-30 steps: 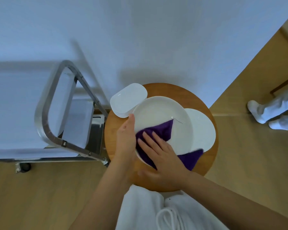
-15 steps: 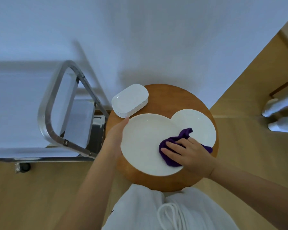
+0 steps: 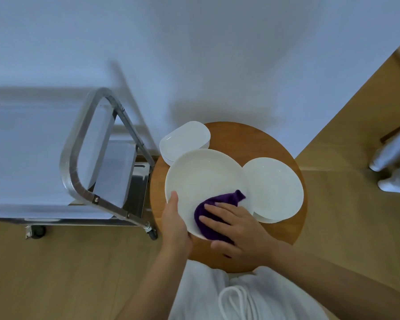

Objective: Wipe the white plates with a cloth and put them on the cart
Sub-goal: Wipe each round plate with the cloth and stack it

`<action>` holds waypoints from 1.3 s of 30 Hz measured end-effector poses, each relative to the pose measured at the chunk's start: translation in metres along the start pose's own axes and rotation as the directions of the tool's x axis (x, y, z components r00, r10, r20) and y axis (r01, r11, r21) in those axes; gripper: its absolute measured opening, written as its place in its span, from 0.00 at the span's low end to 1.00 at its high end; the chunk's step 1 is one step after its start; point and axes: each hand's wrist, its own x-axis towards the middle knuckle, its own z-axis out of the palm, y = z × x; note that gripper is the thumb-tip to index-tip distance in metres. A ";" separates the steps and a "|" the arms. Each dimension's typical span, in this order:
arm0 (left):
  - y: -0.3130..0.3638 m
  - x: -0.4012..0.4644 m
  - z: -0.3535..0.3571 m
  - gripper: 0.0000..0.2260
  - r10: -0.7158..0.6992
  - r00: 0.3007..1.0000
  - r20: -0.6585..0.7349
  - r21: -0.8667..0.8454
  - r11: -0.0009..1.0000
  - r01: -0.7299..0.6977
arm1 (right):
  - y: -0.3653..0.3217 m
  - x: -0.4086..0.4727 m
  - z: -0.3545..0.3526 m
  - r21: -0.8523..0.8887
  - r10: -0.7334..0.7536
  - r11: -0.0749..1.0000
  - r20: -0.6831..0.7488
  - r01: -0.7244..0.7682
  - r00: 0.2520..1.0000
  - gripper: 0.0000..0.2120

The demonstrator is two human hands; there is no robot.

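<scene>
A large round white plate (image 3: 206, 176) is over the round wooden table (image 3: 240, 139). My left hand (image 3: 176, 225) grips its near-left rim, thumb on top. A bunched purple cloth (image 3: 209, 212) lies on the plate's near part and over its rim. My right hand (image 3: 238, 229) presses on the cloth with spread, fairly straight fingers. A stack of smaller round white plates (image 3: 273, 190) sits on the table's right side. Rounded-square white plates (image 3: 185, 139) are stacked at the back left. The metal cart (image 3: 79, 181) stands left of the table.
The cart's handle frame rises close to the table's left edge, with its shelf (image 3: 116, 172) below and a caster (image 3: 151, 233) near my left wrist. A white wall runs behind. Another person's white-socked feet (image 3: 393, 181) stand on the wooden floor at the right.
The cloth and my right hand slid from the plate's right part to its near rim. My left hand shifted from the far-left rim to the near-left rim.
</scene>
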 end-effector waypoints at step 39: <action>0.057 -0.012 0.005 0.29 0.038 0.929 0.367 0.331 0.929 -0.168 | -0.004 0.023 -0.030 -0.186 -0.329 0.916 0.154 0.354 0.932 0.21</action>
